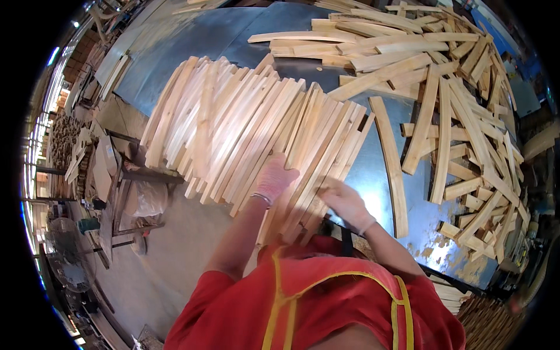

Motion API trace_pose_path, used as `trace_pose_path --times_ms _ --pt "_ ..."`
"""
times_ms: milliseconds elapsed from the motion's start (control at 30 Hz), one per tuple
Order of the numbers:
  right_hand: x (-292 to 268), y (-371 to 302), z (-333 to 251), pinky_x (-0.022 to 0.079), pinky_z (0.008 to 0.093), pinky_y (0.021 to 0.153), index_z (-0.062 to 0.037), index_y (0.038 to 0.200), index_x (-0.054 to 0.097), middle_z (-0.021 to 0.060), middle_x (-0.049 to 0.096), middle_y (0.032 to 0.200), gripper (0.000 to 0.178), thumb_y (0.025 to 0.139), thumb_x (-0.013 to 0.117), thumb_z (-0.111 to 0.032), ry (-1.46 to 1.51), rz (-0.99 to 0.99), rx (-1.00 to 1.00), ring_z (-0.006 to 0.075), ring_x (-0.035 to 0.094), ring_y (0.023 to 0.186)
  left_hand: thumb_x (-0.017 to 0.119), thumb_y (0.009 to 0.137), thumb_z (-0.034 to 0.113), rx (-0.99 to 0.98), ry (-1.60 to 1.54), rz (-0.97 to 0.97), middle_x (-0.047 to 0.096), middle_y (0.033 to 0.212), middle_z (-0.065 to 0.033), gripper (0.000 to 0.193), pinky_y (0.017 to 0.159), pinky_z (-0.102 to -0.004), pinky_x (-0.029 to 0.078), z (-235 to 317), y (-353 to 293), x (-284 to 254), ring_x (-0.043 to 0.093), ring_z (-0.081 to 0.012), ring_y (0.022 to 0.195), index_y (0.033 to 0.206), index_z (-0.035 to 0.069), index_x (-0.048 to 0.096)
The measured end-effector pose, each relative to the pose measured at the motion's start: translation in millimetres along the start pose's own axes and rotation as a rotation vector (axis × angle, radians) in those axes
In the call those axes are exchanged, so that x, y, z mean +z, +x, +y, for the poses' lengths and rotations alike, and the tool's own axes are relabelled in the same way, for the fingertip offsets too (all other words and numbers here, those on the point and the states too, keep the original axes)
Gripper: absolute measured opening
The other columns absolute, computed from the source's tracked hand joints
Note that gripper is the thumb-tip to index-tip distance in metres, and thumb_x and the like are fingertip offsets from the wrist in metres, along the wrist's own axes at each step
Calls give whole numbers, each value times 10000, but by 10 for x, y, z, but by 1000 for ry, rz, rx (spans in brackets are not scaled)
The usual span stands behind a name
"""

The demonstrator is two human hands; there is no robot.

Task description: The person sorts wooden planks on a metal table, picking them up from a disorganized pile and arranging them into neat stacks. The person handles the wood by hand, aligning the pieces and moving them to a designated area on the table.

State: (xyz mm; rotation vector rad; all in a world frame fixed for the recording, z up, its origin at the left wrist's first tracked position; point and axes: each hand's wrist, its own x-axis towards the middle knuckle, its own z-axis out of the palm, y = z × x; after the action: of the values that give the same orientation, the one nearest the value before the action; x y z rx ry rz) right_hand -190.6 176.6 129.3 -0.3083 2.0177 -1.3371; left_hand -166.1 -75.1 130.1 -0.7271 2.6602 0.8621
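A wide row of pale wooden slats lies side by side in front of me, its near ends reaching toward my waist. My left hand, in a pinkish glove, is closed over slats near the middle of the row, thumb to the right. At the row's right side is my right hand, also in a light glove. Motion blurs its curled fingers beside the slats' near ends, so I cannot tell whether they grip one. A single loose slat lies apart on the metal table, right of the row.
A jumbled heap of wooden slats covers the table's far and right parts. To the left stand a metal frame with a plastic bag and a fan. More slats are stacked low at the right.
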Motion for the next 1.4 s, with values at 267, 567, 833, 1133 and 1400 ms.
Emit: trace_pose_path --times_ms 267,567,833,1133,1400 --pt "-40 422 116 511 334 519 57 1601 176 96 653 733 1000 946 774 -405 184 96 268 188 607 577 748 864 360 26 233 242 731 1013 -220 456 872 -501 580 -876 -54 -664 720 -412 988 1184 67 606" --pt "535 972 -577 492 320 514 56 914 777 88 668 707 612 951 723 -553 14 -38 483 163 578 523 791 837 512 35 142 173 728 962 -194 535 796 -528 564 -1856 537 -1082 707 -431 905 1060 51 638" --pt "1717 2532 -1192 519 522 939 -22 998 739 194 757 940 508 1056 486 -458 -471 -189 -30 361 688 752 818 798 356 118 223 353 734 1008 -227 444 809 -564 543 -3279 1720 -2266 703 -457 940 1093 42 708" --pt "2951 3950 -2209 551 479 939 -50 1388 606 144 772 1059 602 933 651 -442 -211 -286 314 336 730 1069 729 858 189 61 182 346 673 1311 -295 567 1048 -494 521 -3779 2403 -2974 657 -441 1223 1371 -32 627" --pt "76 2642 -1582 552 533 990 -87 1429 549 216 708 1289 628 833 700 -215 -480 289 -201 437 679 1195 769 864 189 50 287 396 562 1516 -282 755 1207 -447 425 -2724 2075 -2838 520 -450 1422 1524 -61 503"
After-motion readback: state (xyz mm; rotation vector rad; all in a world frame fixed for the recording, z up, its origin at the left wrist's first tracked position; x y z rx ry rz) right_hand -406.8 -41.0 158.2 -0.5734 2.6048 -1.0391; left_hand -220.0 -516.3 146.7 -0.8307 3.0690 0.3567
